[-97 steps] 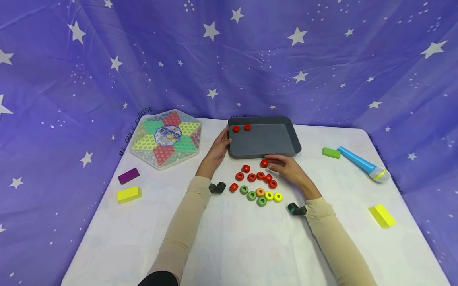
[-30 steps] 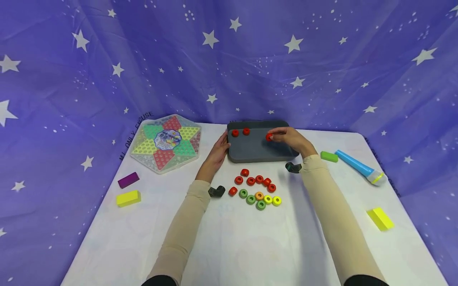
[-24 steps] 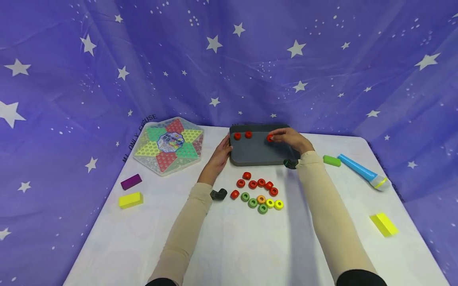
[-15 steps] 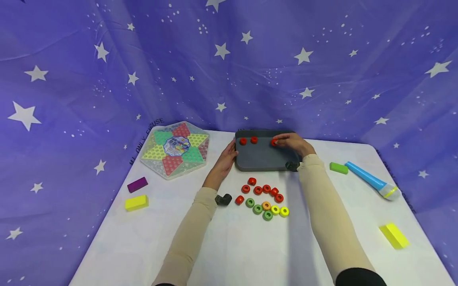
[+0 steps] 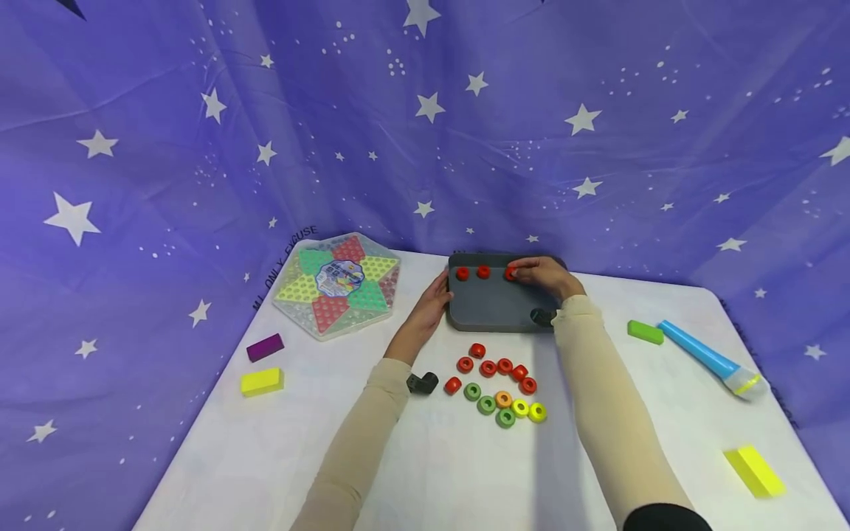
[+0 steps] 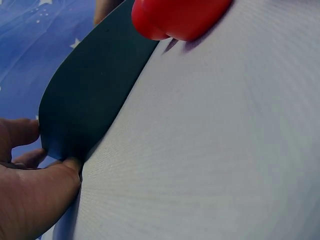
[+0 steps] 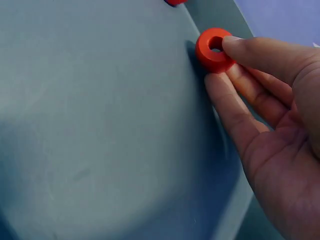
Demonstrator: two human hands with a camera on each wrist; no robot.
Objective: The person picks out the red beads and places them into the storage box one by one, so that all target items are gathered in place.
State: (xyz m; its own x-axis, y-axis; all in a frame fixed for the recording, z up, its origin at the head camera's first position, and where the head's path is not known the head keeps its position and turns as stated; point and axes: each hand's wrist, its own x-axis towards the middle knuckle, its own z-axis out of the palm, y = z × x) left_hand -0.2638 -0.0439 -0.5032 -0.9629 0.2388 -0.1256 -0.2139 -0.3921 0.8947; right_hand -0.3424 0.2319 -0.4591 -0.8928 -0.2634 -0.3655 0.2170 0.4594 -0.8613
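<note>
A dark grey tray (image 5: 494, 310) lies at the table's back edge, with two red ring beads (image 5: 462, 273) near its far wall. Inside the tray, my right hand (image 5: 546, 276) pinches a third red bead (image 7: 206, 56) between thumb and fingers, its hole showing in the right wrist view. My left hand (image 5: 432, 301) holds the tray's left edge; the left wrist view has thumb and fingers (image 6: 37, 200) at its corner. In front of the tray lie several red beads (image 5: 488, 368), three green beads (image 5: 487, 405), an orange bead (image 5: 503, 399) and two yellow beads (image 5: 538, 412).
At left lie a hexagonal Chinese checkers box (image 5: 339, 284), a purple block (image 5: 265, 347) and a yellow block (image 5: 262, 382). On the right are a green block (image 5: 645, 332), a blue toy microphone (image 5: 704, 354) and another yellow block (image 5: 755, 472). A starry curtain (image 5: 505, 169) hangs behind.
My right hand has carried a red bead from the table into the tray, then shifted it left toward the two beads there. My left hand has stayed at the tray's edge.
</note>
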